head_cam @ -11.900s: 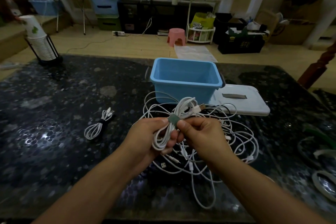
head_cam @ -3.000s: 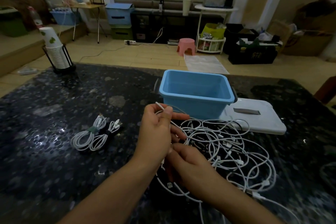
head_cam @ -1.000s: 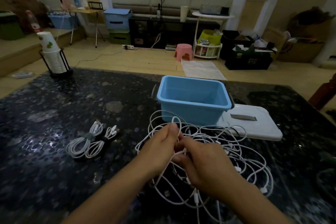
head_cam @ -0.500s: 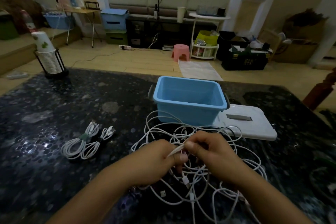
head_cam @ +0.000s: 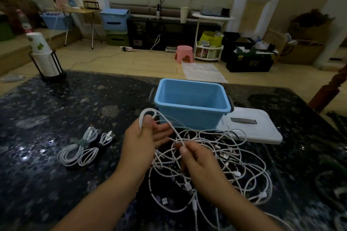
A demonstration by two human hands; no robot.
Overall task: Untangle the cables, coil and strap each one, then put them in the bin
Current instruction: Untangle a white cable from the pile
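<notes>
A tangle of white cables (head_cam: pixel 227 157) lies on the dark table in front of the blue bin (head_cam: pixel 191 116). My left hand (head_cam: pixel 144 142) is raised with a loop of white cable (head_cam: pixel 148 113) hooked over its thumb, the other fingers spread. My right hand (head_cam: pixel 195 157) pinches the same cable lower down, just above the tangle. Two coiled and strapped cables (head_cam: pixel 82 151) lie side by side on the table to the left. The bin looks empty from this angle.
The bin's white lid (head_cam: pixel 251 127) lies flat to the right of the bin. A stack of paper cups in a black holder (head_cam: pixel 45 60) stands at the table's far left corner. Loose straps or tape show dimly at the right edge (head_cam: pixel 336 189).
My hands have drawn apart: the left one rose with a cable loop over its thumb, and the right one slid down the cable. Earlier, a second strapped coil was laid beside the first.
</notes>
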